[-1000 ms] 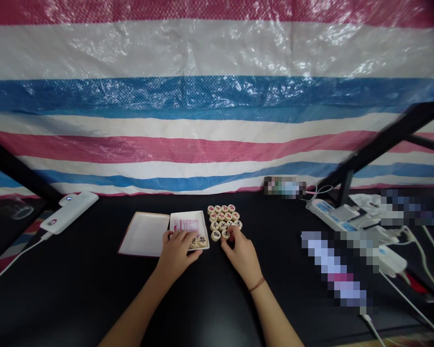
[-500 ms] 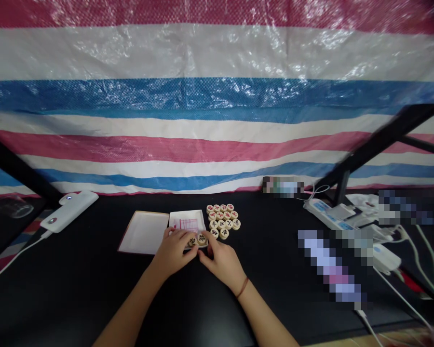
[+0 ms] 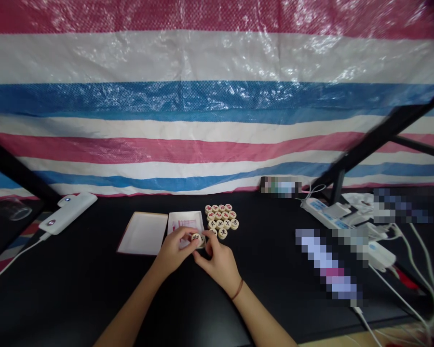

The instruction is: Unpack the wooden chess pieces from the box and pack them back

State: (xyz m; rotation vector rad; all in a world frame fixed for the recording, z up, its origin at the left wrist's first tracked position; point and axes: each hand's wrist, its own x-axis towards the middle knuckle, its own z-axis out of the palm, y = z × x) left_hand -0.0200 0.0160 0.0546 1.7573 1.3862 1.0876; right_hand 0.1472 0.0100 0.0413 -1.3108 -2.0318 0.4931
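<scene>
Between the thumb and fingers of my left hand (image 3: 174, 249) is a round Chinese chess piece (image 3: 196, 238) with a dark character on top, lifted over the near right part of a shallow white box (image 3: 194, 215). A second piece, partly hidden, shows just behind it in the box. My right hand (image 3: 220, 262) is at the box's near right corner, thumb and index finger apart, with nothing visible between them. Inside the box lies a paper with pink print (image 3: 183, 224). Right of the box, stacked chess pieces (image 3: 220, 216) stand in rows, red characters behind and black ones in front.
The white-lined box lid (image 3: 142, 233) lies left of the box on the black table (image 3: 75, 279). A white device with a cable (image 3: 68, 214) is at far left. To the right are a power strip (image 3: 325, 212), plugs, cables and blurred-out items. A striped sheet (image 3: 202, 164) hangs behind.
My left hand has taken hold of a chess piece and raised it from the box, shifting slightly right. My right hand stays by the box corner, its thumb a little lower.
</scene>
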